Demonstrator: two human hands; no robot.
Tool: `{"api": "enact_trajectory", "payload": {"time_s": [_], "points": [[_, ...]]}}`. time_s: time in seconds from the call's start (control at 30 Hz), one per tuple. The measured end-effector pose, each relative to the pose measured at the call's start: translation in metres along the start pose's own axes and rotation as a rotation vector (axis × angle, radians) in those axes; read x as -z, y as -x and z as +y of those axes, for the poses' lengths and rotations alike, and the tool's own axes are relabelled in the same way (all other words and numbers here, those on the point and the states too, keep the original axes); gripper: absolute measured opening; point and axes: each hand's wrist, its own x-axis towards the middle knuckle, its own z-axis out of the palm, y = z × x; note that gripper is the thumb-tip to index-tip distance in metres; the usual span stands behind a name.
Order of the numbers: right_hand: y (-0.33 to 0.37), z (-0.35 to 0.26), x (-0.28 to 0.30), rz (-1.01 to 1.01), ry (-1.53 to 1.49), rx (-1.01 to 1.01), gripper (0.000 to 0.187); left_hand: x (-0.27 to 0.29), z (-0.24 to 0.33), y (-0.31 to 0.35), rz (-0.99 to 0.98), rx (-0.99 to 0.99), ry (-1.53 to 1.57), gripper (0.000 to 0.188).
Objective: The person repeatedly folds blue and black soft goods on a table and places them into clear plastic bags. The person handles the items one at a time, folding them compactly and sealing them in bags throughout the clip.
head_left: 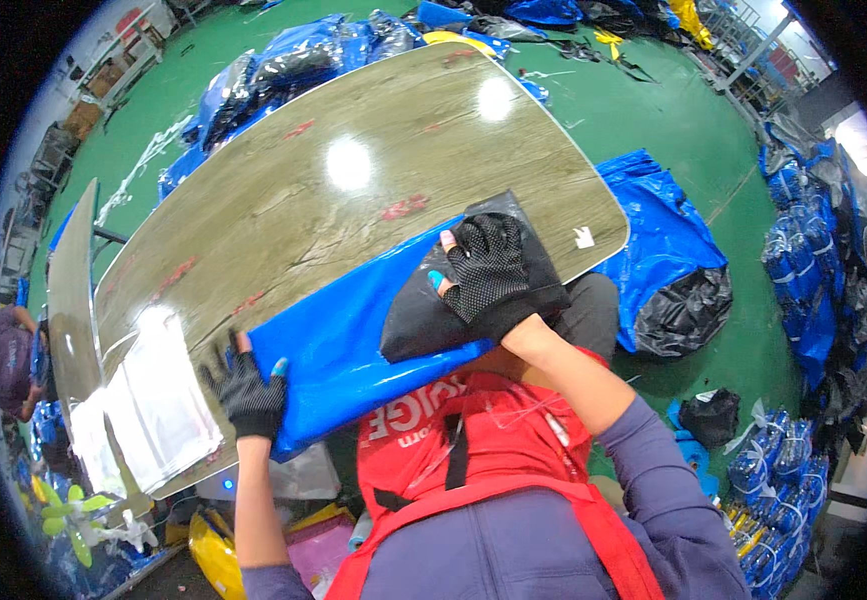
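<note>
A folded blue plastic sheet or bag (353, 335) with a black end section (423, 310) lies along the near edge of a wood-patterned table (283, 190). My right hand (491, 268), in a black dotted glove with bare fingertips, presses flat on the black section, fingers extended. Gloved the same way, my left hand (250, 395) rests at the blue piece's left end with its fingers spread. Blue covering shows on a digit of each hand. Beside my left hand lie clear or white plastic bags (153, 395).
Blue and black bundles are heaped beyond the table (293, 60). A blue and black bag (668, 270) lies on the green floor at right, near stacked tied bundles (803, 260). A small green fan (75, 522) stands at lower left. Another person (15, 360) is at far left.
</note>
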Motion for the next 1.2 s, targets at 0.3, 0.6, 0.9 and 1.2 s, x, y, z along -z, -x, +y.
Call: {"api": "enact_trajectory", "payload": {"time_s": [0.3,0.6,0.9,1.2], "points": [[-0.004,-0.100,-0.043,-0.278,-0.149,0.116,0.062,-0.008,-0.057,0.092,-0.513,0.961,1.885,0.071],[0.043,-0.060,-0.047,0.124,-0.339,0.362,0.038,0.102,-0.027,0.054,-0.350,0.585,2.461,0.078],[0.060,-0.046,-0.099,-0.367,-2.692,-0.409,0.058,0.119,0.180,-0.070,0.065,-0.905,0.708,0.064],[0.079,-0.051,-0.124,-0.091,-2.865,-0.658,0.056,0.119,0.230,-0.101,0.021,-1.440,0.567,0.061]]}}
